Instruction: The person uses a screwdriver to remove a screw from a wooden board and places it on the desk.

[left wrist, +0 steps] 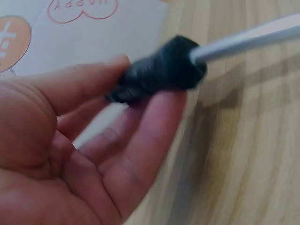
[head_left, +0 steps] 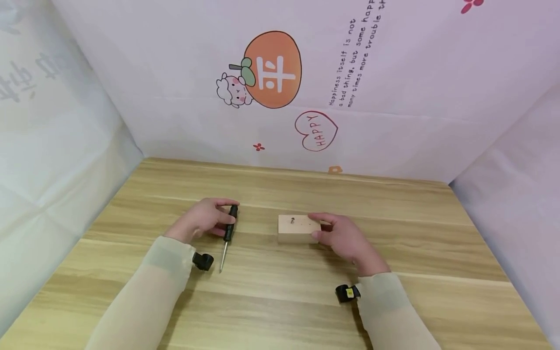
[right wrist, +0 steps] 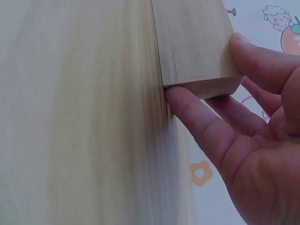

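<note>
A screwdriver (head_left: 229,226) with a black handle and a metal shaft is pinched by the handle between the fingers and thumb of my left hand (head_left: 210,216). Its tip points toward the near side of the table. The left wrist view shows the handle (left wrist: 173,65) held at the fingertips, away from the palm. To the right, a pale wooden block (head_left: 297,237) lies on the table, and my right hand (head_left: 345,237) grips its right end. A screw (head_left: 292,220) sticks up from the block's top near the left, with small dark dots beside it. The screw (right wrist: 231,11) also shows beyond the block in the right wrist view.
The wood-grain table (head_left: 271,301) meets a printed white back sheet (head_left: 188,112) at its far edge. White sheets hang at the left (head_left: 43,160) and right (head_left: 516,160). A small black wrist camera (head_left: 203,261) sits at my left cuff, another (head_left: 345,293) at my right.
</note>
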Demonstrator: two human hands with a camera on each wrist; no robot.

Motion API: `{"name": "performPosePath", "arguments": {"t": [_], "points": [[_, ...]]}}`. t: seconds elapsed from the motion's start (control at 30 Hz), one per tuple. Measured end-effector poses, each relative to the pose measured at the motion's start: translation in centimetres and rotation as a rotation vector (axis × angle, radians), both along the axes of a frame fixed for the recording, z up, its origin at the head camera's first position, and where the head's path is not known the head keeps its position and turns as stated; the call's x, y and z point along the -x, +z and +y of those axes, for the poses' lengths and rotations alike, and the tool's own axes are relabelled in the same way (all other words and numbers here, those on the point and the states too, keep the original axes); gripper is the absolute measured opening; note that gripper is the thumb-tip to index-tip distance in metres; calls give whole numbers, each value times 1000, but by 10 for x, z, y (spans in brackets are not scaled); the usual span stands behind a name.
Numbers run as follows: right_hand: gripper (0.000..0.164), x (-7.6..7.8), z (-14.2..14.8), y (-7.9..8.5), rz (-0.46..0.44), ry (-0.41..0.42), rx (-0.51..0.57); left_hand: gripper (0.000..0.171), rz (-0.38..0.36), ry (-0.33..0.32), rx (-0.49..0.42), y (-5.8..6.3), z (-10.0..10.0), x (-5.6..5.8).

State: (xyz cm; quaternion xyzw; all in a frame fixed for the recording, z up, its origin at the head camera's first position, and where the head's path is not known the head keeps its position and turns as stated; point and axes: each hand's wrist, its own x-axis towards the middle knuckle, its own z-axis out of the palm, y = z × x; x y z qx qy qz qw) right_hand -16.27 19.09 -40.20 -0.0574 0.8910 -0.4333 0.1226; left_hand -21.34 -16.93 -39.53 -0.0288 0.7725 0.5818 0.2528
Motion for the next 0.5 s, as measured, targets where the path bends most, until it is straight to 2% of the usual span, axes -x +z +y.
{"name": "performPosePath", "arguments": {"t": [0.23, 0.4, 0.5], "points": [[44, -1, -7, -2, -23, 20, 74, 60, 15, 10, -198, 6, 5, -3], [43, -3, -14, -2, -29, 21, 75, 59, 58, 85, -379, 9, 10, -5], [43, -4, -18, -1, -25, 15, 62, 58, 82, 141, -458, 13, 14, -7]]}}
